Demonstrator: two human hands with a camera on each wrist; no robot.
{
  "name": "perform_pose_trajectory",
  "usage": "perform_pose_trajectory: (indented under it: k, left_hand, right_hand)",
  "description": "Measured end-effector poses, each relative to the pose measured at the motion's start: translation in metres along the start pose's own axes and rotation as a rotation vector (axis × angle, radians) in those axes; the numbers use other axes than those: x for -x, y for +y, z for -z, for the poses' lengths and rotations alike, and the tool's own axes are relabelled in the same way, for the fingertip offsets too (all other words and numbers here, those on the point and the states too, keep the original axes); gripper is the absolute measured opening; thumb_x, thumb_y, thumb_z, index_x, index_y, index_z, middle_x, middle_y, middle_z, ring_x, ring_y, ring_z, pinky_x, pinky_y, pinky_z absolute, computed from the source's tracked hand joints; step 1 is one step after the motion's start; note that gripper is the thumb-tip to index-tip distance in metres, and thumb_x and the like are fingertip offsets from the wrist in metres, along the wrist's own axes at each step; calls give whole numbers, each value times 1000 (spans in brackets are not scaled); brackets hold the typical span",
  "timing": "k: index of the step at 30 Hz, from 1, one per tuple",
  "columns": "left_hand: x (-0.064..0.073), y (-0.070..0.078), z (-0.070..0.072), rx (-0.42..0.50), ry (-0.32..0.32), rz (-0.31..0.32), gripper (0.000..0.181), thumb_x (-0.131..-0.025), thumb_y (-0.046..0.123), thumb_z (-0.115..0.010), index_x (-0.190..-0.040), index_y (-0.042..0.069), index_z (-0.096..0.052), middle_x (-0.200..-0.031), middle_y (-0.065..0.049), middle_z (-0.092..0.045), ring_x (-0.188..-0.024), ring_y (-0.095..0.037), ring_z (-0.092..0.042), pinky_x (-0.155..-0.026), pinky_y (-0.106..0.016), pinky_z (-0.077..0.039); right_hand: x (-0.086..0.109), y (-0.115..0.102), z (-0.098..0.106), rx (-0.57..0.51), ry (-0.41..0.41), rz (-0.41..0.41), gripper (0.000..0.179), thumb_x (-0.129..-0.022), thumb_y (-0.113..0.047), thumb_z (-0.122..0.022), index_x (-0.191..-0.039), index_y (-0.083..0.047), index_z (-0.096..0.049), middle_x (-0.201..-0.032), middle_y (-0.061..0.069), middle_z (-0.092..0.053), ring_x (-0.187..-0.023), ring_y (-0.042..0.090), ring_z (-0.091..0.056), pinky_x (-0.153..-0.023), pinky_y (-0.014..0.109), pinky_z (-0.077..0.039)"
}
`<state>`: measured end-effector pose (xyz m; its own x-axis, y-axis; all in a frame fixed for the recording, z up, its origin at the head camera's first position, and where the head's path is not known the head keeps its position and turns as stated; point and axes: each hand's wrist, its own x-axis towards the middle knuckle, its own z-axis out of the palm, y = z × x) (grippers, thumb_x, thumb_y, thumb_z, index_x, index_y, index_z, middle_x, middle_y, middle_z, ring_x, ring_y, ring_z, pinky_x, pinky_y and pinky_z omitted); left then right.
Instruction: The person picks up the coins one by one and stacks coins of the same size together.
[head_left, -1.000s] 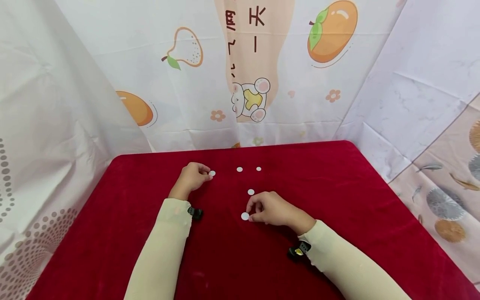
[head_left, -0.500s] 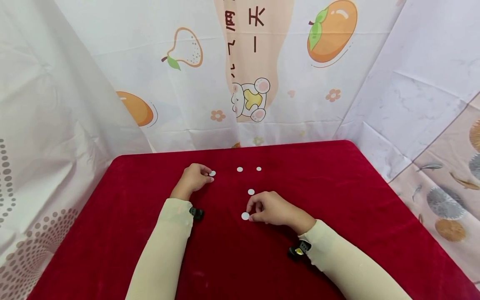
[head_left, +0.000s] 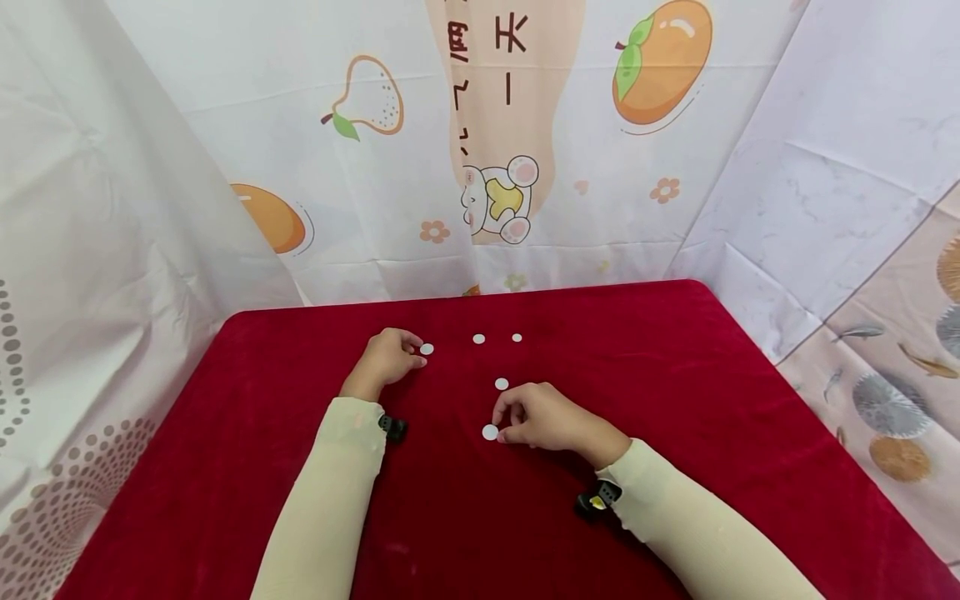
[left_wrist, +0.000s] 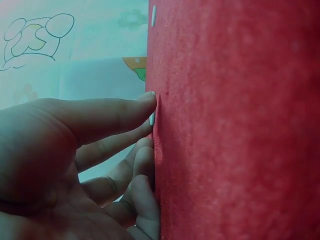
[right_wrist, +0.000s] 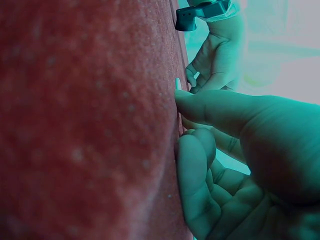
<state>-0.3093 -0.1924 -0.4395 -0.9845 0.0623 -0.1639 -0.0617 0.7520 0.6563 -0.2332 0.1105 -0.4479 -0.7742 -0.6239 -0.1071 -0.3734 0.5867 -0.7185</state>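
Observation:
In the head view my left hand (head_left: pixel 388 356) rests at the far left of the red cloth, thumb and index finger parted beside a small white disc (head_left: pixel 427 349). The left wrist view shows that disc (left_wrist: pixel 152 119) edge-on, partly behind the thumb. Nearer the middle, my right hand (head_left: pixel 551 418) has its curled index finger and thumb at the right edge of another white disc (head_left: pixel 490 432), which lies flat. Seen from the right wrist, the thumb tip meets this disc's thin edge (right_wrist: pixel 177 84), and the other fingers are bent against the cloth.
Just beyond the right hand lies a white disc (head_left: pixel 502 384). Farther back are two more, a left one (head_left: pixel 479 339) and a smaller right one (head_left: pixel 517 338). Red cloth (head_left: pixel 637 350) covers the table, and a printed curtain (head_left: pixel 337 208) hangs behind its far edge.
My left thumb has drawn away from its disc, which has shifted slightly nearer and to the right. The right hand and its disc have stayed in place.

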Motion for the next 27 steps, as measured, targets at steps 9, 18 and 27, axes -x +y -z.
perform_pose_trajectory:
  k: [9,18,27]
  left_hand:
    - [-2,1,-3,-20,-21,-18,45,-93,16,-77,-136,10,-66,-123,-17,-63,-110,-30,-58,-92,-44,-52]
    - [1,2,-4,-2,-22,-3,32,-92,16,-79,-123,13,-74,-121,-14,-62,-107,-29,-56,-88,-40,-52]
    - [3,3,-4,6,-34,-15,33,-93,16,-78,-126,17,-74,-130,-16,-62,-120,-32,-56,-96,-44,-52]
  right_hand:
    - [0,0,0,5,1,1,13,-88,-18,-83,-96,-23,-74,-63,-5,-64,-50,10,-57,-52,27,-50]
    - [1,-2,0,26,5,25,13,-88,-15,-83,-94,-22,-74,-62,-4,-63,-51,9,-55,-53,27,-49]
    - [1,-3,0,21,6,17,13,-88,-16,-83,-94,-23,-74,-62,-5,-63,-51,8,-55,-53,25,-48]
